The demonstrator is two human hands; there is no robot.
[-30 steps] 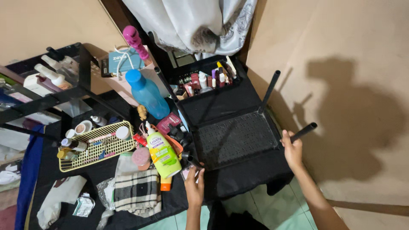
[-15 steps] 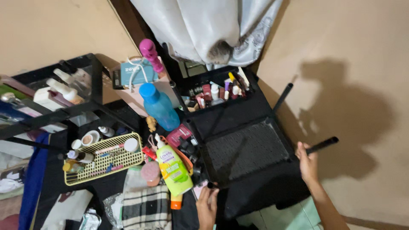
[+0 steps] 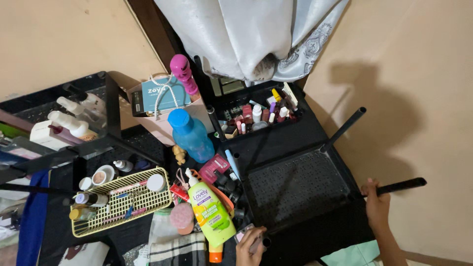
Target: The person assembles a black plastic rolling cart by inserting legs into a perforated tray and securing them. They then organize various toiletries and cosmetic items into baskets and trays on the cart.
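Black rack (image 3: 295, 189) gripped by left hand (image 3: 249, 246), right hand (image 3: 377, 204).

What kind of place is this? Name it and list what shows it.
Probably a bedroom or dressing corner at home: a black rack shelf gripped by the left hand and right hand, a tray of cosmetics, a lotion bottle, and a curtain.

Home bedroom corner: grey curtain (image 3: 256, 34) above black rack (image 3: 295, 182), cosmetics tray (image 3: 256, 116), lotion bottle (image 3: 211, 212) beside it.
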